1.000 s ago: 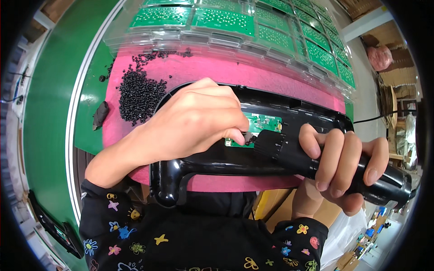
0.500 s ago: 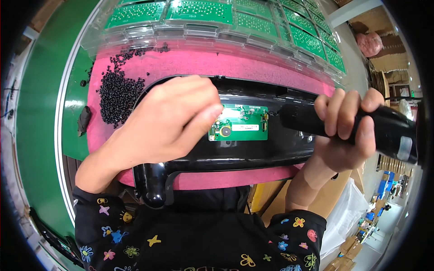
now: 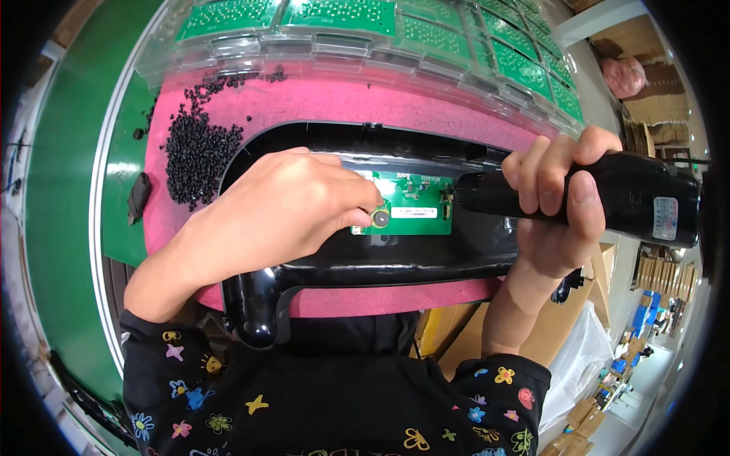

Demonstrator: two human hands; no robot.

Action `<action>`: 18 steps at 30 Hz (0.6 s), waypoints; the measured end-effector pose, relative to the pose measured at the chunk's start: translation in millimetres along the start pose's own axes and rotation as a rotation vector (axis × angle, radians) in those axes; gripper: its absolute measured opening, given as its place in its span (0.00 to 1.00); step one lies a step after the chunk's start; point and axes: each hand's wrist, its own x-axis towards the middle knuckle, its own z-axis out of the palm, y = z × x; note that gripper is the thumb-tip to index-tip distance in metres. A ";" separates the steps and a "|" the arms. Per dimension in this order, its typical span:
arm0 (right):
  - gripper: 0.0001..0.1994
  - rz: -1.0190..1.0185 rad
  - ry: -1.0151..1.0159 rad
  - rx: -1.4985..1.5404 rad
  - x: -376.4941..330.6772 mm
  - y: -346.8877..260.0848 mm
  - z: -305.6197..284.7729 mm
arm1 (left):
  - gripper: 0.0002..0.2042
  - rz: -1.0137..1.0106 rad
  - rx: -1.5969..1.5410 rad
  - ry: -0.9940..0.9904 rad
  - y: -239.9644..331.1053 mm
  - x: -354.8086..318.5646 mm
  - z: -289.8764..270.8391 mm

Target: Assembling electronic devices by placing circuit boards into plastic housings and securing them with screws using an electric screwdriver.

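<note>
The right hand (image 3: 559, 190) grips a black screwdriver (image 3: 487, 194), nose at the right edge of the circuit board (image 3: 422, 226), which lies lengthwise left-to-right inside the black shell (image 3: 411, 266); the left hand (image 3: 285, 201) overlaps its far left corner, grip unclear.

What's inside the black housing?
Inside the black housing is a green circuit board with a round part and a white label. The left hand covers the board's upper left area; the right hand and black tool hide some of the housing's right side.
</note>
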 end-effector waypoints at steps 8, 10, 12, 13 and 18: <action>0.12 0.025 0.010 0.001 0.6 2.1 6.3 | 0.07 -0.187 0.003 -0.063 7.1 0.6 -4.5; 0.11 0.031 0.018 0.007 1.7 2.4 7.8 | 0.07 -0.203 -0.002 -0.066 8.4 0.8 -4.8; 0.10 0.083 0.022 0.049 2.6 2.7 8.7 | 0.07 -0.216 -0.006 -0.067 8.0 0.6 -5.4; 0.10 0.082 0.020 0.050 2.7 2.5 9.0 | 0.07 -0.199 -0.014 -0.060 7.0 0.2 -5.2; 0.11 0.102 0.030 -0.072 2.8 5.4 14.7 | 0.08 -0.191 0.009 -0.083 5.2 1.0 -6.5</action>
